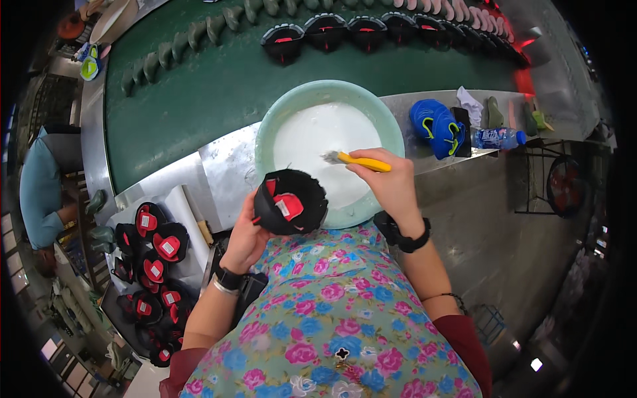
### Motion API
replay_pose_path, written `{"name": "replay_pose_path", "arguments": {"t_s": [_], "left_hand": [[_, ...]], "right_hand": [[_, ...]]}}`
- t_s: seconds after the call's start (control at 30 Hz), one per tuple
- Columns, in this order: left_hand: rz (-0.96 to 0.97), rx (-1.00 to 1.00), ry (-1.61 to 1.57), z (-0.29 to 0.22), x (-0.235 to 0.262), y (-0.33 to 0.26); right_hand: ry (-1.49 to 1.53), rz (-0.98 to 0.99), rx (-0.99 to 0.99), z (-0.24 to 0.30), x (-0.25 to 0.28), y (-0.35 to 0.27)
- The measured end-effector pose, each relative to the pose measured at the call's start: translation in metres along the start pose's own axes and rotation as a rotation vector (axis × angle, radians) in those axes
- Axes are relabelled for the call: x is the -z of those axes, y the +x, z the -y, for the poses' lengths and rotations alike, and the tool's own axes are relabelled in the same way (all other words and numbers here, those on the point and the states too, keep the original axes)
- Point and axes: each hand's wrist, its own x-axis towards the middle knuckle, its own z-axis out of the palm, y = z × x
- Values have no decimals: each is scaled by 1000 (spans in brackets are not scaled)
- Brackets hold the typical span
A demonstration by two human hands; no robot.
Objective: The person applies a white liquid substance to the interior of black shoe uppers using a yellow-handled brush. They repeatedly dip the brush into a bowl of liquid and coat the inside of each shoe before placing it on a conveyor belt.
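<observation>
My left hand (247, 235) grips a black shoe upper (312, 199) with a red lining and a white label inside, its opening turned up. The upper is at the near left rim of a pale green basin (391, 119). White liquid (312, 132) fills much of the basin. Over the right part of the liquid, my right hand (391, 182) is closed round the yellow handle of a brush (363, 161). The brush's pale bristles point left, at or just above the liquid; I cannot tell whether they touch it.
Several black-and-red uppers (154, 270) lie piled at the left. Beyond the basin, a green conveyor belt (199, 93) carries dark shoe lasts (179, 46) and a row of black uppers (325, 33). Blue shoes (434, 126) and a bottle (497, 138) stand at the right. A person (46, 186) sits far left.
</observation>
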Motion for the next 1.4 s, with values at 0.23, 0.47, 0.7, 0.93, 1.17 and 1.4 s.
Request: {"name": "replay_pose_path", "arguments": {"t_s": [0.23, 0.47, 0.7, 0.93, 1.17, 1.4], "left_hand": [[11, 17, 13, -2, -14, 23], [-73, -253, 172, -2, -11, 34], [-143, -411, 233, -9, -30, 38], [-214, 7, -160, -24, -14, 39], [21, 274, -413, -9, -10, 42], [-30, 342, -198, -29, -5, 47]], "right_hand": [[164, 101, 67, 41, 12, 9], [50, 93, -300, 35, 10, -4], [193, 180, -168, 54, 23, -13], [35, -28, -111, 47, 36, 11], [370, 347, 371, 81, 10, 13], [109, 166, -99, 53, 22, 19]]}}
